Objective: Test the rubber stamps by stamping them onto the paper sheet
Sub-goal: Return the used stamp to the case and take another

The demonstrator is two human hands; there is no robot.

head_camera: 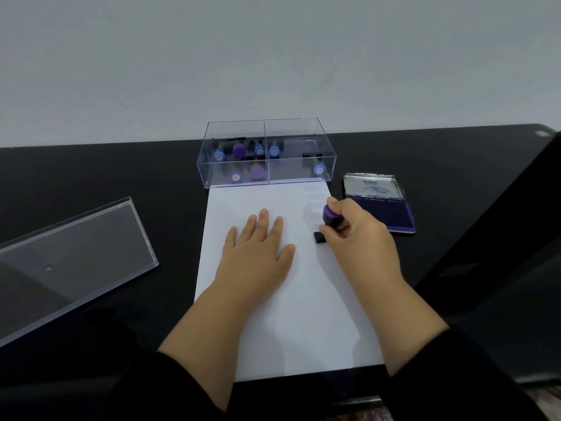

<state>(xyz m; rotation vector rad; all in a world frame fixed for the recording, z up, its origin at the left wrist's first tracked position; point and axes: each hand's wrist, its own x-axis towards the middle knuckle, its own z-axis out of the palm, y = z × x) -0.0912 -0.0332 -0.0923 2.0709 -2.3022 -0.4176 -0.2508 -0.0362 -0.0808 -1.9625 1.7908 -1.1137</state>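
The right hand's [353, 229] fingers [329, 230] are closed around a purple-handled stamp [329, 218]. The stamp stands nearly upright, its dark base down on the right edge of the paper sheet [282, 299], handle tilted slightly away. The left hand [258, 247] lies flat, fingers spread, palm down, pinning the sheet to the table [91, 171].

Clear flat plastic lid [73, 262] lies left on the black tabletop [136, 177]; plain pale grey wall [273, 56] behind.
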